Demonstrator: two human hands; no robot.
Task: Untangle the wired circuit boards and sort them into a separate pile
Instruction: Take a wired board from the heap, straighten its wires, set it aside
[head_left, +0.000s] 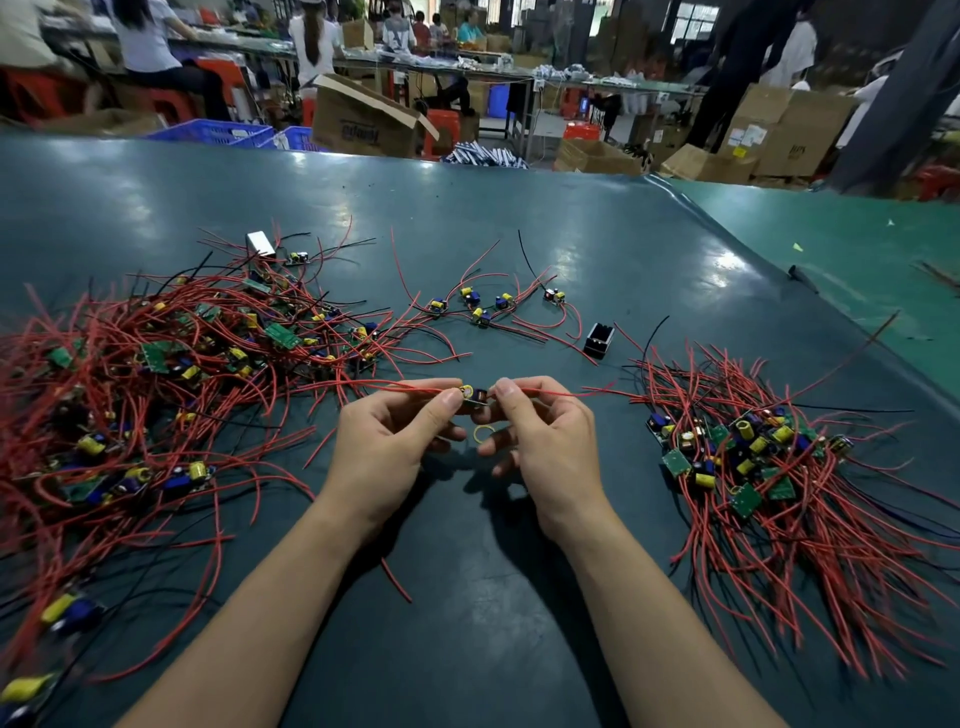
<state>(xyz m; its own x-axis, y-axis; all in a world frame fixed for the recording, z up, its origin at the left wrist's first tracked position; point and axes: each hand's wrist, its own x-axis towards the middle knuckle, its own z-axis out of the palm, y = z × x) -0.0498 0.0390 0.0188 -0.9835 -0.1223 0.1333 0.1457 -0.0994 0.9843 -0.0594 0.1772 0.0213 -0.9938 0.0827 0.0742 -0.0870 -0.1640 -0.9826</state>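
Observation:
A small circuit board (477, 397) with a yellow ring part and red wires hangs between my two hands above the dark green table (519, 234). My left hand (395, 441) pinches its left side and a red wire running left. My right hand (540, 441) pinches its right side, where another red wire runs right. A big tangled heap of wired boards (156, 374) lies to the left. A tidier pile of boards (753, 457) with wires fanned out lies to the right.
Several loose wired boards (480, 306) lie in the middle behind my hands. A small black box (600, 340) and a metal block (261, 244) sit on the table. A yellow ring (483, 434) lies under my hands. People, cartons and blue crates fill the background.

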